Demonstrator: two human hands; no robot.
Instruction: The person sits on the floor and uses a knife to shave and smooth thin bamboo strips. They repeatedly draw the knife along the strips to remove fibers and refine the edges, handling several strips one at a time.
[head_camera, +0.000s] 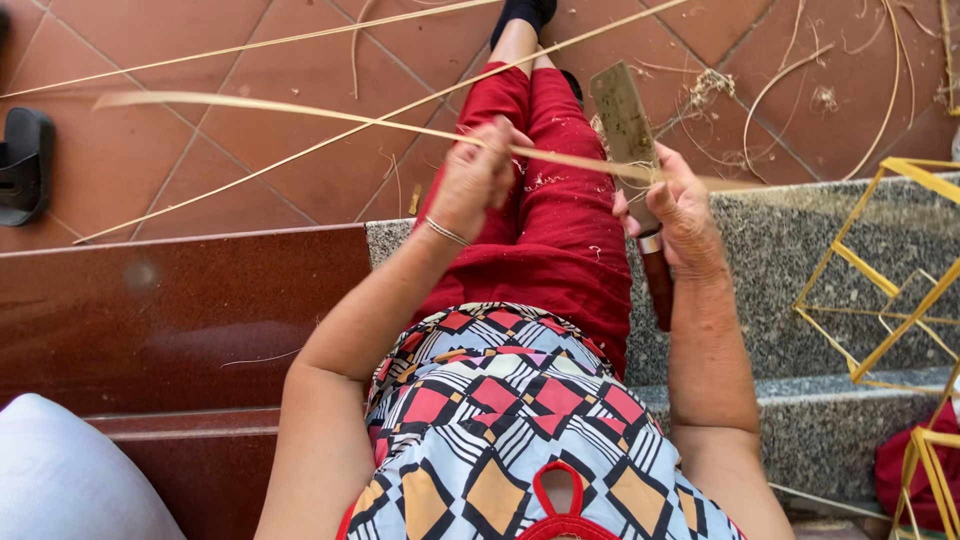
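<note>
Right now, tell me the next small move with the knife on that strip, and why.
Probably draw the knife a little further along the strip. Its blade sits against the strip beside the right hand, the left hand pinches the strip taut, and shavings already lie on the lap.

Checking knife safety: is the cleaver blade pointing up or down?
Up. The cleaver blade rises above the right hand, its dark handle below, against the bamboo strip.

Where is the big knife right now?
In the head view, right of centre: the knife is in the right hand, blade pointing up against the thin bamboo strip, above the red-trousered lap.
</note>
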